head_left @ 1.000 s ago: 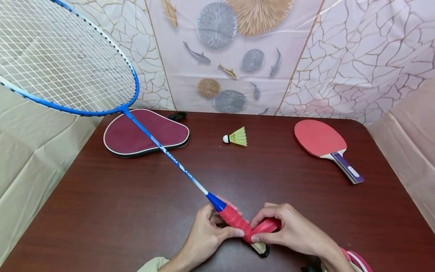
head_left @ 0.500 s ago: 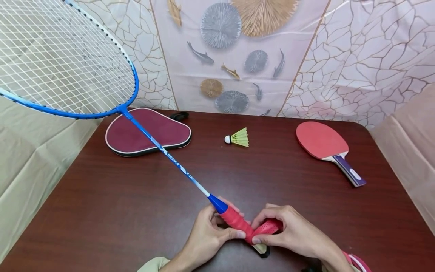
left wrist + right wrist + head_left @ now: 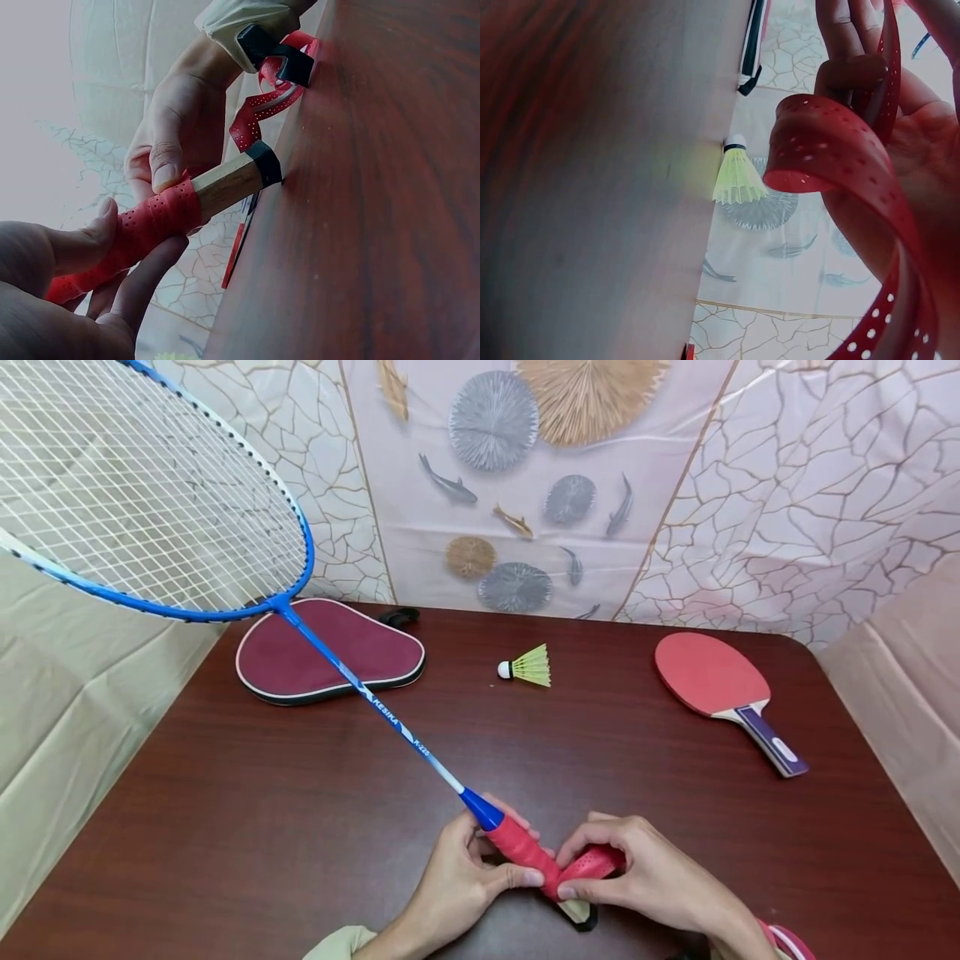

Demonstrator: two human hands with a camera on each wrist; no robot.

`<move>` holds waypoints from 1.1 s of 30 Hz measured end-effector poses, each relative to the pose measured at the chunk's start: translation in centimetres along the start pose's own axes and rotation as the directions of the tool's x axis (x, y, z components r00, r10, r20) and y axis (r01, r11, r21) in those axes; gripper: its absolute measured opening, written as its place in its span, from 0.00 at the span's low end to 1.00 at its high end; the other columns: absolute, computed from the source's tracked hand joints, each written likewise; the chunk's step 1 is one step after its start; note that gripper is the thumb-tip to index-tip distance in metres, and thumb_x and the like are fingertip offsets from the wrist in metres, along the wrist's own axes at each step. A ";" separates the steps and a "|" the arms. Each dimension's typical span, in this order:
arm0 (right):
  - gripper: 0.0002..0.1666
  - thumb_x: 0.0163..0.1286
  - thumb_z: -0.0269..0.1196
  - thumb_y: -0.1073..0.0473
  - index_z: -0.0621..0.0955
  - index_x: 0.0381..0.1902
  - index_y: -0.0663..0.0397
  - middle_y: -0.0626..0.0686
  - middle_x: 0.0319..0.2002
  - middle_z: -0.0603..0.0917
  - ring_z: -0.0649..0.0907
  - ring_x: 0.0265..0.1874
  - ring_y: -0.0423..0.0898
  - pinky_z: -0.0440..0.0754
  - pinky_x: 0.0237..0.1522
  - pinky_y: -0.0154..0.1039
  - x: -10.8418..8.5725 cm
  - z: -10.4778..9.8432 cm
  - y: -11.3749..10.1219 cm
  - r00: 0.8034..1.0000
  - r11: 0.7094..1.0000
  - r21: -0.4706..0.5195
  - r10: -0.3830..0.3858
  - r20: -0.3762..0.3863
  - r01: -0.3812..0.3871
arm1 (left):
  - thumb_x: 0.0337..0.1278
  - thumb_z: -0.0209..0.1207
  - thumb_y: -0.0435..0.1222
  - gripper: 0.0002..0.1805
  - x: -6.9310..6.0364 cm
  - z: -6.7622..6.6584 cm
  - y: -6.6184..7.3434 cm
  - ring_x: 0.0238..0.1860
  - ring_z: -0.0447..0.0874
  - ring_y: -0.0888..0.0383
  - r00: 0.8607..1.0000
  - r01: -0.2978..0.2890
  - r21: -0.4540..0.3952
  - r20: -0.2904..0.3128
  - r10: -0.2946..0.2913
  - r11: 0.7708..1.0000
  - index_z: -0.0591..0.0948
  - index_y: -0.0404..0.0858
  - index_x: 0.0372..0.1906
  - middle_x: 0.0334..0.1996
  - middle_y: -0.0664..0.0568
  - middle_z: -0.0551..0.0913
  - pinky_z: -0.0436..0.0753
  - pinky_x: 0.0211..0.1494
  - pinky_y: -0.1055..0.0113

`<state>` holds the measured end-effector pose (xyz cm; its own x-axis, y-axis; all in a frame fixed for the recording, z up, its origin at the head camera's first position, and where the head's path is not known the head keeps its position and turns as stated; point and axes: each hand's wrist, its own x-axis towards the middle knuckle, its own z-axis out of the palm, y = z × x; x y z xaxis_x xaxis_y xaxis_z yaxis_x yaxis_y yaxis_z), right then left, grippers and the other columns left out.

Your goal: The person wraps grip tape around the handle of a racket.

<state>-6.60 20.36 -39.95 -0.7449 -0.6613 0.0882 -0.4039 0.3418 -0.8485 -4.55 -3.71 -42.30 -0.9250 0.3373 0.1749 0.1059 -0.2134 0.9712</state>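
My left hand (image 3: 457,881) pinches the racket (image 3: 322,645) by its part-wrapped handle (image 3: 229,184) over the table (image 3: 300,827) — to steady it, I judge — while my right hand (image 3: 648,872) pinches the red tape (image 3: 597,862), probably keeping it taut. Its loose length (a likely snag) curls below. Beyond lie shuttle (image 3: 528,666), bat (image 3: 708,672) and case (image 3: 307,664), partly hidden behind the shaft (image 3: 386,713).

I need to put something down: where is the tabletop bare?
Bare: left, between the burgundy paddle case and left hand; also between the shuttlecock, table tennis paddle and right hand. Crowded: near middle, where both hands work at the badminton racket and red grip tape.
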 end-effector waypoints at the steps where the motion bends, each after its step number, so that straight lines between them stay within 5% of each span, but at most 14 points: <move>1: 0.10 0.61 0.71 0.51 0.84 0.41 0.38 0.41 0.34 0.82 0.80 0.31 0.40 0.80 0.30 0.34 0.0 0.0 0.0 1.000 1.000 -0.001 -0.001 -0.002 0.001 | 0.47 0.73 0.30 0.23 0.0 0.0 0.0 0.42 0.85 0.49 1.000 0.000 -0.002 0.000 0.000 1.000 0.75 0.37 0.48 0.44 0.39 0.82 0.84 0.46 0.58; 12: 0.11 0.61 0.71 0.49 0.84 0.41 0.36 0.40 0.34 0.82 0.80 0.30 0.40 0.80 0.28 0.33 -0.1 0.3 -0.1 0.999 0.999 -0.010 0.037 0.002 -0.037 | 0.46 0.74 0.30 0.25 -0.1 -0.2 -0.3 0.44 0.85 0.49 0.997 0.072 -0.012 -0.008 -0.072 0.997 0.74 0.36 0.49 0.45 0.39 0.82 0.83 0.50 0.58; 19: 0.11 0.61 0.72 0.51 0.84 0.42 0.37 0.40 0.34 0.82 0.80 0.30 0.40 0.79 0.28 0.33 0.0 0.1 -0.1 1.000 1.000 -0.018 -0.003 -0.003 0.003 | 0.47 0.73 0.30 0.24 0.1 -0.2 -0.1 0.43 0.86 0.49 0.998 0.066 -0.019 -0.004 -0.066 0.998 0.74 0.37 0.49 0.45 0.37 0.82 0.83 0.49 0.59; 26: 0.10 0.62 0.71 0.55 0.85 0.42 0.40 0.41 0.34 0.82 0.79 0.30 0.39 0.78 0.28 0.32 -0.2 0.0 0.2 0.999 0.999 0.012 -0.036 0.016 0.035 | 0.49 0.71 0.27 0.23 -0.1 0.1 -0.2 0.45 0.85 0.47 1.000 -0.011 -0.041 0.022 0.012 0.999 0.73 0.35 0.49 0.44 0.35 0.82 0.83 0.49 0.57; 33: 0.10 0.64 0.69 0.57 0.85 0.44 0.41 0.42 0.35 0.83 0.79 0.29 0.39 0.78 0.27 0.31 -0.2 -0.3 0.2 0.999 0.999 0.019 -0.048 0.024 0.048 | 0.49 0.70 0.25 0.24 -0.1 0.2 0.0 0.44 0.86 0.44 0.999 0.015 -0.093 0.042 -0.011 0.996 0.72 0.34 0.49 0.45 0.33 0.80 0.82 0.52 0.57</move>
<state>-6.71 20.82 -40.01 -0.7118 -0.6926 0.1169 -0.4293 0.2972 -0.8529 -4.44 -3.59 -42.33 -0.9100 0.3778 0.1708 0.0576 -0.2927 0.9545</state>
